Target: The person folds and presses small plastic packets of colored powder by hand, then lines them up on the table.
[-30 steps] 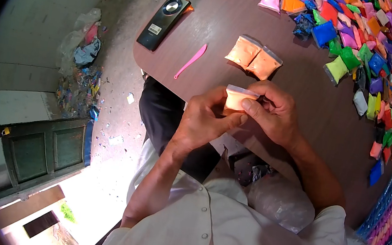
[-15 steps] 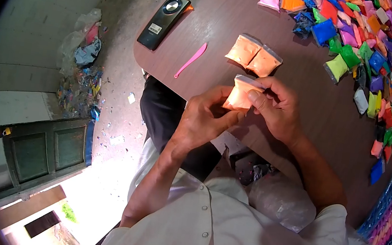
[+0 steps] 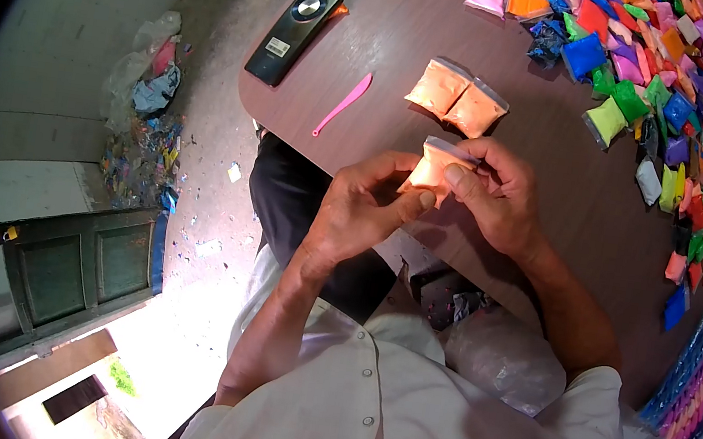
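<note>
Between my two hands is a small clear packet of peach-orange clay, held above the table's near edge. My left hand pinches its lower left side between thumb and fingers. On its right side, my right hand grips it with the thumb laid across the front. Two similar orange packets lie side by side on the table just beyond my hands. A pink plastic knife rests on the table to the left of them.
A dark phone lies at the table's left end, partly over an orange packet. Many colourful packets are heaped along the right side. Blue and pink wrapped strips lie at lower right. A clear plastic bag sits near my lap.
My left thumb has moved up onto the front of the packet's lower part. Both hands still hold the packet in nearly the same place.
</note>
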{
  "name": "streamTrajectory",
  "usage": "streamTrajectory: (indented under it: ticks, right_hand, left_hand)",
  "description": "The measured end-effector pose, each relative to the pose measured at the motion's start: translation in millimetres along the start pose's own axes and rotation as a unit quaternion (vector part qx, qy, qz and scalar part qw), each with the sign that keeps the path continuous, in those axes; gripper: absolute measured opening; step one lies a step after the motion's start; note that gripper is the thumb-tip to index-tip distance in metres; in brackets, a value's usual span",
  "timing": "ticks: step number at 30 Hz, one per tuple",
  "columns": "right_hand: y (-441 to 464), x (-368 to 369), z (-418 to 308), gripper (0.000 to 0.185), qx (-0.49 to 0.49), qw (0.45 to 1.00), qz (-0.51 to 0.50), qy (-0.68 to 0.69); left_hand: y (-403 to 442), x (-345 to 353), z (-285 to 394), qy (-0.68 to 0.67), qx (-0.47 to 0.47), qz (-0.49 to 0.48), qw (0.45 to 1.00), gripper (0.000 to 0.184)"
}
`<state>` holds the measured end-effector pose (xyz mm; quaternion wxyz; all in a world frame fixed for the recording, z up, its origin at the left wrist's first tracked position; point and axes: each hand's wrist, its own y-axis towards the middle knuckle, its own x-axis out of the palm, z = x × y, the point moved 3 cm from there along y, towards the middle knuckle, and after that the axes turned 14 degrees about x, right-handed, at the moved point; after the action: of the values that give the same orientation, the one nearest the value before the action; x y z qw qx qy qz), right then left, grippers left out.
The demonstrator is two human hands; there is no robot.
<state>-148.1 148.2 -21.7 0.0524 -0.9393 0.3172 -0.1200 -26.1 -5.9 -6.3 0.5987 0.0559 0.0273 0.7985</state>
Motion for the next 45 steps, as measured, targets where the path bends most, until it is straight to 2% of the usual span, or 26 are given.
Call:
streamTrajectory:
  ticks: [5,15,17,24,29,35,38,42,45]
  right_hand:
    - [-2.8,1.2,-8.6,0.024,-0.009,0.999,-0.013,-0.04]
    - [-2.2,5.9,-10.4,0.019,-0.004,1.0,-0.006,-0.019]
    - [-2.1,4.5,-6.8,0.015,-0.001,0.998,-0.02,-0.064]
    - [-2.2,9.3,-7.1,0.011,-0.026,0.996,-0.005,-0.089]
    - [-1.9,6.2,-5.4,0.011,-0.015,0.996,-0.001,-0.089]
    - [-2.3,7.4,-12.4,0.01,-0.041,0.987,-0.009,-0.157]
    - [-0.8,7.6,-10.2,0.011,-0.055,0.983,0.0,-0.173]
    - [-1.8,8.0,-9.7,0.012,-0.031,0.993,-0.013,-0.113]
    - [0.9,7.0,-12.4,0.011,-0.078,0.973,-0.03,-0.214]
  left_hand:
    - [-1.1,-1.5,2.4,0.039,-0.01,0.003,0.999,0.024]
    - [-0.8,0.4,0.1,0.002,-0.011,0.026,1.0,0.019]
    - [0.1,0.2,0.7,0.025,-0.009,0.042,0.999,0.018]
    - [-4.0,-6.2,-8.1,0.033,0.003,0.018,0.999,0.018]
    - [-0.1,0.5,-0.2,-0.001,-0.006,0.072,0.997,0.015]
    - [-4.5,-7.9,-11.0,-0.028,0.002,0.036,0.999,0.017]
    - [-5.2,-6.1,-11.3,-0.045,0.028,0.048,0.997,0.018]
    - [-3.1,-3.3,-7.4,-0.021,0.016,0.073,0.997,0.018]
    - [-3.1,-3.9,-10.8,-0.051,0.018,0.093,0.994,0.02]
